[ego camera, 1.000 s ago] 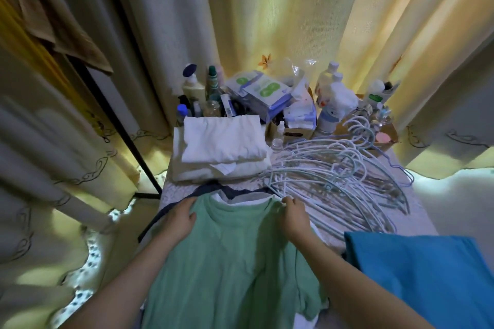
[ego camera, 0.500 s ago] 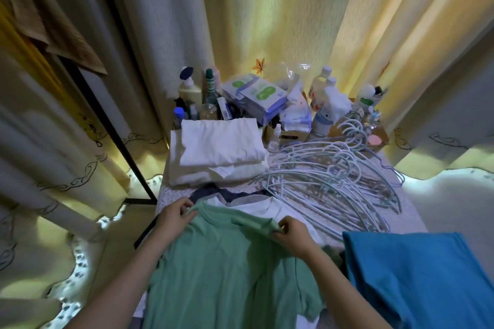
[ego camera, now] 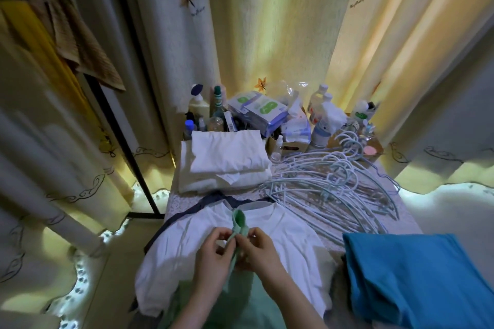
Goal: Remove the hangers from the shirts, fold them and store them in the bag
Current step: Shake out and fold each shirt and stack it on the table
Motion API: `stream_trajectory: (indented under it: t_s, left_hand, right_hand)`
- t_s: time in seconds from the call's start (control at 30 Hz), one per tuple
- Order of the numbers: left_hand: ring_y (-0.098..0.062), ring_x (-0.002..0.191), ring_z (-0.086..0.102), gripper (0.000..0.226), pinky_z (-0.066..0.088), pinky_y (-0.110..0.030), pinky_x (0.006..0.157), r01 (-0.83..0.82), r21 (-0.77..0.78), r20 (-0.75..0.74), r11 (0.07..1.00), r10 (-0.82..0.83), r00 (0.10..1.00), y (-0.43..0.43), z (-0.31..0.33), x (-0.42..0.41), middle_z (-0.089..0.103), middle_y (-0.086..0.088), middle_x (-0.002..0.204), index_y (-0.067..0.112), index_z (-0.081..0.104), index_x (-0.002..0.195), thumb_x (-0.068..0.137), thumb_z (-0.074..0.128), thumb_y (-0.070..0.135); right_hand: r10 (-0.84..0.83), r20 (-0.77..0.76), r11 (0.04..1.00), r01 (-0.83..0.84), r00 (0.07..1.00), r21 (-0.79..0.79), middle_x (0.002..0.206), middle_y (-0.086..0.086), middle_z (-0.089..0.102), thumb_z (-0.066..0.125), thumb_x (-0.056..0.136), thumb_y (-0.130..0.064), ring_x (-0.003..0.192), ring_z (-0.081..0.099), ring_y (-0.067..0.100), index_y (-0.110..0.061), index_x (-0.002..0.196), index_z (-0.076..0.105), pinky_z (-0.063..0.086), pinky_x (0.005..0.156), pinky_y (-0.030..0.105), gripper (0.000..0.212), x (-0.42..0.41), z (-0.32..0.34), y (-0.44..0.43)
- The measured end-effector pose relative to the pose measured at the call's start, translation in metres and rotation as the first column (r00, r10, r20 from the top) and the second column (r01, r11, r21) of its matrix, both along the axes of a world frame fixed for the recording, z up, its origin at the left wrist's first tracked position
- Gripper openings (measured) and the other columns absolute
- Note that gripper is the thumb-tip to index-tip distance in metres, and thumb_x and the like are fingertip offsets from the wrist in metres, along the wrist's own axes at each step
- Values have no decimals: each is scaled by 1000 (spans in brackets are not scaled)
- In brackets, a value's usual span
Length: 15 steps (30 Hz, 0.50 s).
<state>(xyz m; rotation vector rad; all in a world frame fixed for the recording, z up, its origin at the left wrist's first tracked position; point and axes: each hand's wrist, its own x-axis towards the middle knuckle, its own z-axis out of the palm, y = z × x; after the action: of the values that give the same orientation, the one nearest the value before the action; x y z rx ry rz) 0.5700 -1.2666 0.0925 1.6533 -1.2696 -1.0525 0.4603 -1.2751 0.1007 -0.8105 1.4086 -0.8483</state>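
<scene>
My left hand (ego camera: 212, 259) and my right hand (ego camera: 260, 254) are close together over the table and both pinch the shoulders of a green shirt (ego camera: 238, 224), lifted so its collar stands up between them; the rest of it hangs down toward me. Under it a white shirt (ego camera: 291, 238) lies spread flat on top of a dark blue one (ego camera: 213, 199). A pile of several pale blue hangers (ego camera: 334, 184) lies to the right. A folded stack of white shirts (ego camera: 227, 163) sits behind. No bag is in view.
A blue cloth (ego camera: 417, 280) lies at the right front. Bottles, packets and boxes (ego camera: 262, 112) crowd the table's back edge. Curtains (ego camera: 267, 21) hang all round, and a black rack pole (ego camera: 128, 125) stands at the left.
The green shirt lay flat with my hands at its shoulders; I have brought both shoulders together and lifted it, uncovering the white shirt beneath.
</scene>
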Motion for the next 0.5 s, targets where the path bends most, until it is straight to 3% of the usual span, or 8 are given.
stream_trajectory:
  t_s: [0.1,0.23,0.33,0.4,0.5]
  left_hand:
    - [-5,69,64,11,50,-15,60,4,4,-56,1000,-4,998,8,1,7,69,7,81,23,64,84,87,65,13]
    - [-11,80,68,10,57,-27,72,65,58,-113,996,-59,992,12,0,15,72,6,89,24,68,97,88,65,21]
    - [-13,87,66,19,55,-29,76,137,70,-121,988,-128,984,13,1,21,70,7,95,25,67,104,86,69,18]
    - [-13,88,64,25,54,-27,77,195,77,-104,978,-187,977,14,2,25,69,6,95,28,65,105,84,69,14]
    - [-12,89,61,30,52,-21,76,246,82,-71,966,-241,968,17,3,29,68,5,95,31,65,105,86,65,7]
  right_hand:
    - [19,37,1000,-20,999,12,63,6,53,61,91,-19,54,56,15,-10,81,47,55,55,32,20,-1,3,11]
    - [51,51,999,-50,997,-21,65,8,57,58,92,-14,58,59,17,-8,79,51,55,54,30,16,-2,7,19]
    - [86,35,995,-84,996,-60,68,6,61,52,95,-9,61,63,17,-6,83,57,55,56,29,13,-4,11,21]
    - [107,-17,989,-108,994,-96,68,5,62,55,94,-8,62,63,18,-6,82,58,56,59,31,13,-5,13,21]
    - [82,-303,967,-149,949,-207,75,1,65,70,83,-12,65,61,14,-15,76,58,54,67,34,14,-9,11,21]
